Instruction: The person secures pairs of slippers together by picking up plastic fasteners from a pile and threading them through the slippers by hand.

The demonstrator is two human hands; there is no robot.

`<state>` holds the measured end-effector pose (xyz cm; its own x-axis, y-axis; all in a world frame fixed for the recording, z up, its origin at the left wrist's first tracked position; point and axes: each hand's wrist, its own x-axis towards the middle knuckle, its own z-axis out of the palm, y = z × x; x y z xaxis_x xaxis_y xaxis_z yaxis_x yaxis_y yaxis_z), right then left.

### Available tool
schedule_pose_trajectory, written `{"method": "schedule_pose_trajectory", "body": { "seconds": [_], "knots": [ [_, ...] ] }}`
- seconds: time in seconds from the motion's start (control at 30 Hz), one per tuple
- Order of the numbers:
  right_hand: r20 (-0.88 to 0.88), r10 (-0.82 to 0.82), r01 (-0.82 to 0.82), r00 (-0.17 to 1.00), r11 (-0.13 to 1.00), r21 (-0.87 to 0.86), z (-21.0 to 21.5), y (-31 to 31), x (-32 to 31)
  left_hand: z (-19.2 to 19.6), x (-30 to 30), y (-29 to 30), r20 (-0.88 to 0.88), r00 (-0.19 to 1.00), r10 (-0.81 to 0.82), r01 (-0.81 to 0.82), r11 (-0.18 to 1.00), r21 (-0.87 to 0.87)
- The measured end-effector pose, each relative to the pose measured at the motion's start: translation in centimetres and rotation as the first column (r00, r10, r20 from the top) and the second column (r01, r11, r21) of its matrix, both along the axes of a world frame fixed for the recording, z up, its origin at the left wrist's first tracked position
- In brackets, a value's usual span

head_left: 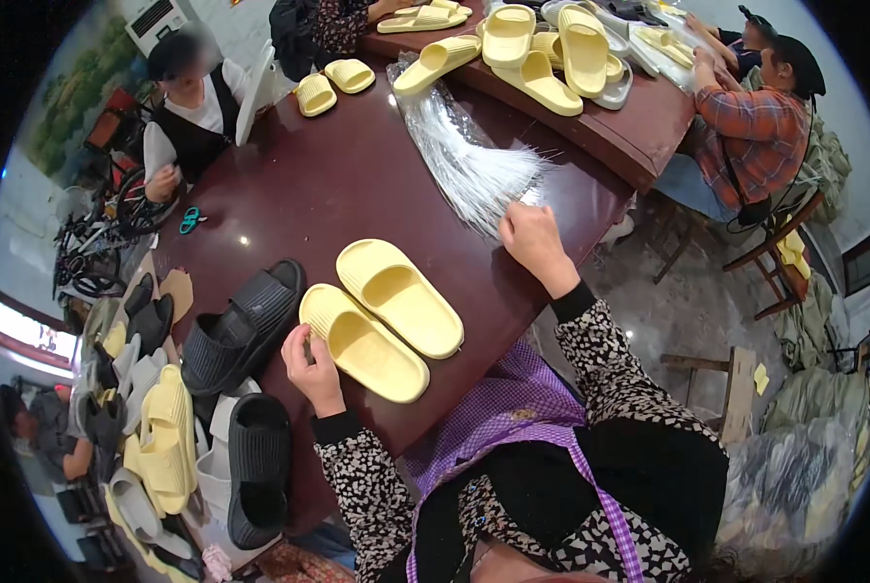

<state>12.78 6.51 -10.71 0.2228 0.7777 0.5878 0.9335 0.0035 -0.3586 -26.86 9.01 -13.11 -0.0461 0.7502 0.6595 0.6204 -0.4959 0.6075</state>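
A pair of pale yellow slide slippers lies side by side in front of me, the left slipper (375, 360) a little nearer than the right slipper (406, 301). My left hand (312, 371) is curled against the strap side of the left slipper, thumb and fingers drawn together. Whatever may be between those fingertips is too small to make out. Farther right, my right hand (535, 245) is closed at the near ends of a bundle of thin white plastic strands (479, 175). Its fingertips pinch among the strands. The bundle's far part lies in a clear plastic bag.
Black slippers (243, 325) and a stack of yellow and grey slippers (166, 437) crowd the table's left side. Teal scissors (192, 221) lie at the far left. More yellow slippers (542, 83) cover a second table. Co-workers sit left and right; a wooden chair (736, 389) stands right.
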Motion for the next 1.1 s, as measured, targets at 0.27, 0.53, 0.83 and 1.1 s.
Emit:
{"method": "schedule_pose_trajectory", "body": {
  "seconds": [0.27, 0.53, 0.83, 1.1],
  "knots": [
    [-0.221, 0.146, -0.159, 0.964, 0.986, -0.042, 1.1, -4.8, 0.2, 4.7, 5.1, -2.5, 0.045, 0.999, 0.024, -0.031, 0.987, 0.157],
    [-0.553, 0.337, -0.4, 0.761, 0.916, 0.008, 4.2, -7.5, -2.1, 6.6, 19.0, -4.7, 0.034, 0.808, -0.588, 0.588, 0.809, 0.0],
    [-0.789, 0.399, -0.633, 0.467, 0.774, 0.017, 7.7, -11.3, 0.0, 3.9, 19.1, -4.9, 0.103, 0.731, -0.674, 0.682, 0.726, -0.088],
    [-0.754, 0.529, -0.639, 0.389, 0.744, 0.193, 8.5, -11.5, 1.9, 6.0, 16.8, -6.2, 0.216, 0.786, -0.579, 0.601, 0.798, -0.047]
  ]
}}
